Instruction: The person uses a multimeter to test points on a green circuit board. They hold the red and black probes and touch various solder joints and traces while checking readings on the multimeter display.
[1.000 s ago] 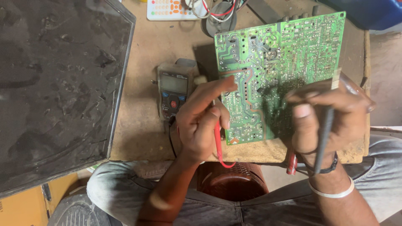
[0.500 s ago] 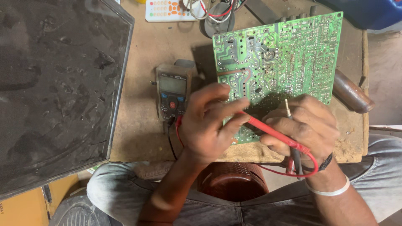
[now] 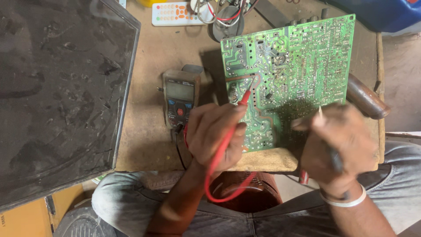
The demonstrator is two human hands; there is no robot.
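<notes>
red probe (image 3: 229,131) on green board (image 3: 298,66), perhaps touching

Electronics repair workshop: circuit board (image 3: 291,74), multimeter (image 3: 178,97).

To my left: large dark dusty panel (image 3: 57,96), overhanging the tabletop (image 3: 149,140) edge | Far edge: white remote control (image 3: 177,14) with coloured buttons, beside a tangle of wires (image 3: 219,11) | Top right: blue container (image 3: 381,15) | Right edge: brown cylindrical handle (image 3: 366,100) | Below tabletop: reddish-brown round object (image 3: 243,193) between my knees
</notes>
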